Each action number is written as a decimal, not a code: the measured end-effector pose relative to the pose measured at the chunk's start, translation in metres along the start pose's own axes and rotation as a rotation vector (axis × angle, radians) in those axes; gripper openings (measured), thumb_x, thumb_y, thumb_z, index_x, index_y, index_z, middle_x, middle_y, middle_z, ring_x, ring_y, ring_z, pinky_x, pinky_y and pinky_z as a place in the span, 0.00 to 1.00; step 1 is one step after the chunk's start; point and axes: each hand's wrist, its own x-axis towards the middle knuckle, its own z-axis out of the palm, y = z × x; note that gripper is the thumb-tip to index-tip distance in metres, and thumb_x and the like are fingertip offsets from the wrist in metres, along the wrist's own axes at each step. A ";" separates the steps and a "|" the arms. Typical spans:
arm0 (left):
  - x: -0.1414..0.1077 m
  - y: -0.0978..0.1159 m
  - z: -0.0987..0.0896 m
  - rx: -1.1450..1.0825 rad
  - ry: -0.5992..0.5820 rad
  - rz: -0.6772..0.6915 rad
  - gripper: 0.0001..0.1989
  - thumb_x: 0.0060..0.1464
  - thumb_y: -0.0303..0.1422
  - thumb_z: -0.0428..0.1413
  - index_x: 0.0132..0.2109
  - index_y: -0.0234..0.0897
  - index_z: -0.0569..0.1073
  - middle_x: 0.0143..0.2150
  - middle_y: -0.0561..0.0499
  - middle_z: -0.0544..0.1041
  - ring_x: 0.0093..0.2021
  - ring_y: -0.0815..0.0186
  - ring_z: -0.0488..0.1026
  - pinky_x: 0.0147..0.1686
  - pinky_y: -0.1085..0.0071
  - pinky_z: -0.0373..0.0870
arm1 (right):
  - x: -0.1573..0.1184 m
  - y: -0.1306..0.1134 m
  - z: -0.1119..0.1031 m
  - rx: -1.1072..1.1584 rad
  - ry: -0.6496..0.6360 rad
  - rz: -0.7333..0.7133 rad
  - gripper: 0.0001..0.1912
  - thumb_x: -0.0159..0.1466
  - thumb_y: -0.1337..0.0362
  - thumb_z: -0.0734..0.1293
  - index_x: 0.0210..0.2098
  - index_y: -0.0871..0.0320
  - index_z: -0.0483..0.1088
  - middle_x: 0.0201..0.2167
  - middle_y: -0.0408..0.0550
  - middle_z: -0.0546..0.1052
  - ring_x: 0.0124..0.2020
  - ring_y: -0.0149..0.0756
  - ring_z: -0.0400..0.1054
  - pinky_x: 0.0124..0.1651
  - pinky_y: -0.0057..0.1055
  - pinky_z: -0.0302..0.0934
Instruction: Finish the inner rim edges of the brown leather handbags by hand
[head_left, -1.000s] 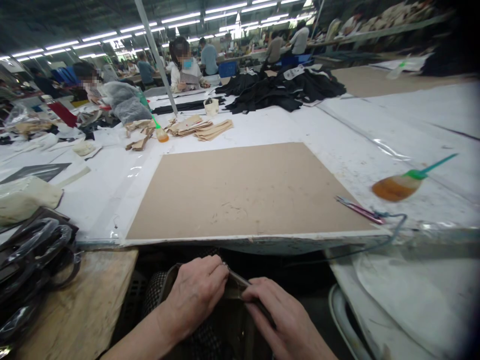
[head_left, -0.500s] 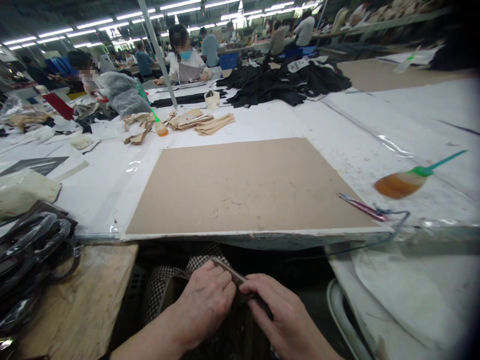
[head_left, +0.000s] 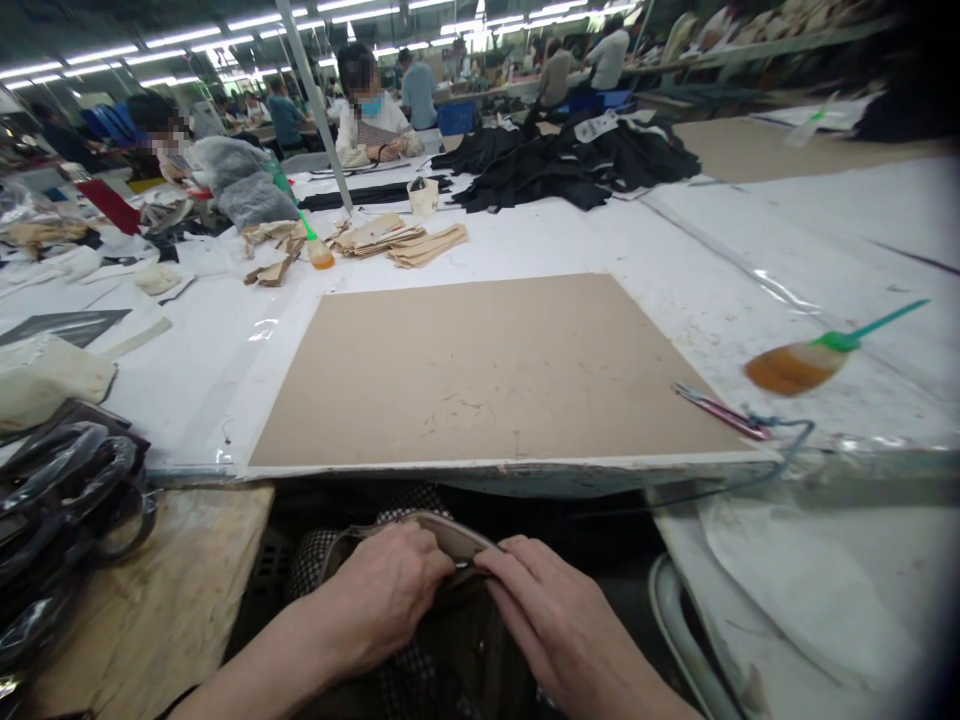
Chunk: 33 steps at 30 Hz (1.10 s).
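Note:
On my lap, below the table edge, lies a dark brown bag (head_left: 465, 630) with a paler, taupe inner rim. My left hand (head_left: 397, 580) is closed on that rim, its fingers curled over the edge. A short way to the right, my right hand (head_left: 551, 600) pinches the same rim between thumb and fingers. Between the hands a small light glint shows at the edge; I cannot make out what it is. The bag's lower part is dark and partly covered by my forearms. A checkered cloth (head_left: 420, 500) shows behind it.
Ahead lies a tan board (head_left: 465, 370), with thread snips (head_left: 720, 410) on a cord at its right. Beyond is an amber-filled squeeze bottle (head_left: 799, 368). Plastic-wrapped dark handles (head_left: 67, 510) are piled at left. Black fabric (head_left: 570, 165) and a co-worker (head_left: 375, 120) are across the table.
My left hand has slid left along the rim, away from my right hand. The gap is wider and more of the pale inner rim shows. Both hands keep hold.

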 end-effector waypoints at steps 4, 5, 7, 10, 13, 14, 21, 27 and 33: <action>-0.007 0.002 0.000 0.059 0.025 -0.008 0.14 0.65 0.28 0.42 0.40 0.38 0.73 0.40 0.49 0.77 0.43 0.61 0.73 0.52 0.57 0.66 | 0.003 -0.001 -0.001 -0.078 -0.068 0.051 0.10 0.67 0.74 0.57 0.45 0.57 0.62 0.38 0.50 0.68 0.38 0.43 0.64 0.37 0.43 0.68; -0.009 0.002 -0.001 0.049 0.045 -0.009 0.14 0.66 0.29 0.43 0.41 0.39 0.73 0.40 0.50 0.78 0.43 0.62 0.74 0.55 0.56 0.63 | 0.003 0.000 -0.001 -0.084 -0.082 0.060 0.10 0.67 0.75 0.57 0.44 0.57 0.62 0.38 0.50 0.67 0.38 0.43 0.64 0.38 0.43 0.68; -0.012 0.003 -0.002 0.009 0.075 -0.021 0.12 0.66 0.35 0.47 0.42 0.40 0.74 0.40 0.50 0.79 0.44 0.61 0.74 0.59 0.54 0.59 | 0.004 0.000 -0.001 -0.084 -0.097 0.068 0.09 0.68 0.74 0.57 0.45 0.57 0.63 0.38 0.49 0.67 0.39 0.43 0.64 0.37 0.43 0.67; -0.014 0.002 -0.003 -0.053 0.112 -0.086 0.10 0.60 0.42 0.56 0.44 0.43 0.75 0.41 0.52 0.79 0.47 0.60 0.74 0.61 0.53 0.55 | 0.004 -0.002 0.000 -0.071 -0.082 0.061 0.07 0.70 0.70 0.58 0.45 0.55 0.64 0.38 0.49 0.67 0.38 0.43 0.64 0.37 0.41 0.65; -0.014 0.002 -0.002 -0.128 0.140 -0.207 0.08 0.59 0.40 0.58 0.41 0.42 0.74 0.41 0.54 0.79 0.48 0.59 0.72 0.58 0.55 0.57 | 0.005 -0.004 0.000 -0.070 -0.025 0.044 0.06 0.70 0.69 0.58 0.44 0.55 0.65 0.37 0.48 0.67 0.37 0.42 0.64 0.36 0.39 0.64; -0.015 0.003 -0.002 -0.159 0.147 -0.258 0.08 0.58 0.40 0.58 0.39 0.41 0.73 0.40 0.54 0.78 0.48 0.58 0.71 0.55 0.56 0.59 | 0.005 -0.005 0.000 -0.068 -0.007 0.036 0.05 0.70 0.69 0.58 0.43 0.56 0.65 0.36 0.48 0.68 0.36 0.42 0.63 0.35 0.39 0.63; -0.022 0.008 -0.007 -0.276 0.164 -0.338 0.11 0.56 0.35 0.58 0.41 0.39 0.63 0.37 0.55 0.74 0.43 0.61 0.66 0.45 0.62 0.60 | 0.005 -0.008 0.002 -0.030 0.059 -0.034 0.05 0.70 0.71 0.58 0.40 0.58 0.65 0.35 0.47 0.68 0.36 0.39 0.62 0.35 0.35 0.61; -0.022 0.001 0.007 -0.062 0.231 -0.080 0.05 0.65 0.34 0.49 0.38 0.40 0.67 0.37 0.56 0.72 0.40 0.66 0.65 0.51 0.59 0.56 | 0.003 -0.006 0.003 -0.042 0.074 -0.037 0.05 0.70 0.71 0.58 0.41 0.58 0.65 0.34 0.47 0.67 0.35 0.39 0.61 0.34 0.35 0.59; -0.016 -0.017 0.006 -0.222 0.427 -0.068 0.03 0.59 0.33 0.58 0.36 0.40 0.72 0.60 0.55 0.68 0.63 0.60 0.58 0.62 0.60 0.51 | 0.003 -0.004 0.004 0.032 0.049 -0.034 0.07 0.70 0.72 0.57 0.44 0.56 0.64 0.36 0.47 0.68 0.36 0.39 0.61 0.36 0.35 0.58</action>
